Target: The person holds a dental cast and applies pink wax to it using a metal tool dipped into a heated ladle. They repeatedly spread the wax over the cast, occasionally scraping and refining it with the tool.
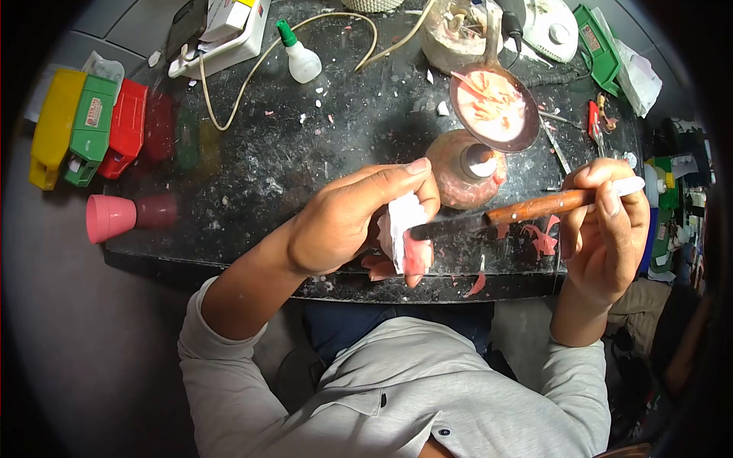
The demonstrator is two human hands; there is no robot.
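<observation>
My left hand is closed around a white plaster dental cast with pink wax along its right side. Between thumb and fingers of my right hand is the wooden handle of a wax knife, its white end sticking out to the right. The dark blade points left, its tip right at the pink wax. Just beyond the knife stands a spirit lamp spattered with pink wax. Over its metal top reaches a round pan holding pale melted wax and pink pieces.
Pink wax scraps lie near the black bench's front edge. A green-capped bottle, a looped cord and a white tray occupy the back. Colored bins and a pink cup stand left; a metal tool lies right.
</observation>
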